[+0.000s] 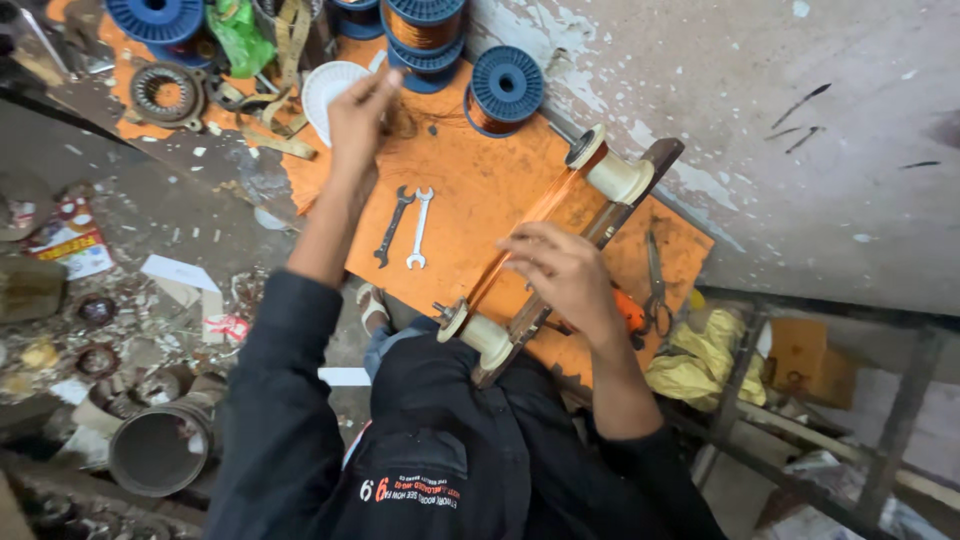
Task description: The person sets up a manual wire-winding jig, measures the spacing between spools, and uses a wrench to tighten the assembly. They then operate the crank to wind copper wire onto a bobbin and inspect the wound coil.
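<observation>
Though apart, hands [565, 275] at copper wire [540, 212]

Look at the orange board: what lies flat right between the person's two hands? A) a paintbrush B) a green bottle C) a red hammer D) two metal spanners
D: two metal spanners, one dark and one shiny, lie side by side on the orange board, between the left hand and the right hand.

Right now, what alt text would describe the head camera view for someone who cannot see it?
A person's right hand rests on a winding frame strung with copper wire over an orange board, while the left hand reaches toward blue wire spools. Two spanners lie between.
</observation>
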